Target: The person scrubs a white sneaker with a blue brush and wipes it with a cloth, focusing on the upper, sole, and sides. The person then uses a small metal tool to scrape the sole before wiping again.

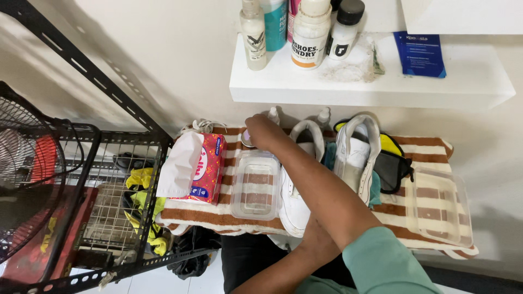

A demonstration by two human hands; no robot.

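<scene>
Here, right hand (261, 133) touches a small round tin (248, 139) (axis indiscernible).

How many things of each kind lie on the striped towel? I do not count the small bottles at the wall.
White shoes: 2
Clear plastic containers: 2
Tissue packs: 1
Small round tins, under the right hand: 1
Total: 6
</scene>
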